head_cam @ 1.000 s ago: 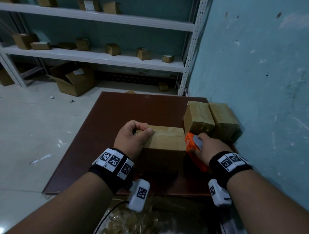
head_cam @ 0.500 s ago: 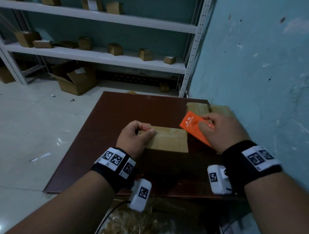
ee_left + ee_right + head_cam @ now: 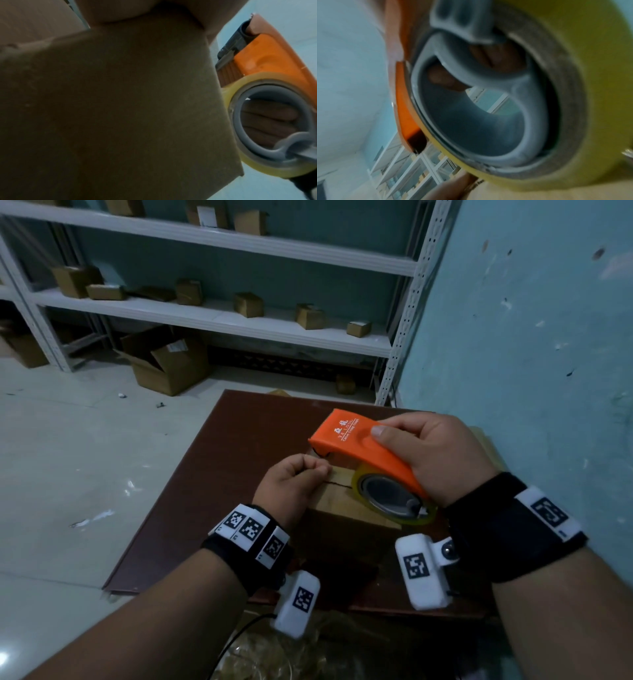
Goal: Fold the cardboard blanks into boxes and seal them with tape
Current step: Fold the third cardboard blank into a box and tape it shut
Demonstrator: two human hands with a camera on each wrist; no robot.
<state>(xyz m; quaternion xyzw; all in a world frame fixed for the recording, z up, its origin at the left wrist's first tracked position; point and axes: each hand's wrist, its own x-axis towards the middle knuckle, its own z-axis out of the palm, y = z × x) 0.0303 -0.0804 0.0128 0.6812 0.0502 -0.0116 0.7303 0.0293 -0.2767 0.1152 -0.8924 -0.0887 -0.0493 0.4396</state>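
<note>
A cardboard box (image 3: 346, 508) sits on the dark brown table (image 3: 219, 474), its top flaps folded shut so that a thin dark seam runs across the top; nothing of its inside shows. The left hand (image 3: 291, 484) rests on the box's left upper edge with its fingers curled and thumb laid over the top flap, holding the box in place; the left wrist view shows only the box's brown side wall (image 3: 120, 108) filling the frame, with the hand pressed against its upper edge. The right hand (image 3: 431, 453) grips an orange tape dispenser (image 3: 359, 446) above the box, thumb laid flat on the orange housing and fingers wrapped around the far side; its nose points left, hovering just over the seam near the left hand's fingertips. The yellowish tape roll (image 3: 394, 494) hangs at the dispenser's near end, on a grey hub, low over the box top. In the right wrist view that roll (image 3: 590, 94) and hub fill the frame, with fingertips visible through the hub's opening. Behind the table, white metal shelves (image 3: 239, 320) carry several small closed cardboard boxes, spaced apart. On the floor below stands a larger open carton (image 3: 168, 364) with its flaps splayed; its contents cannot be made out.
</note>
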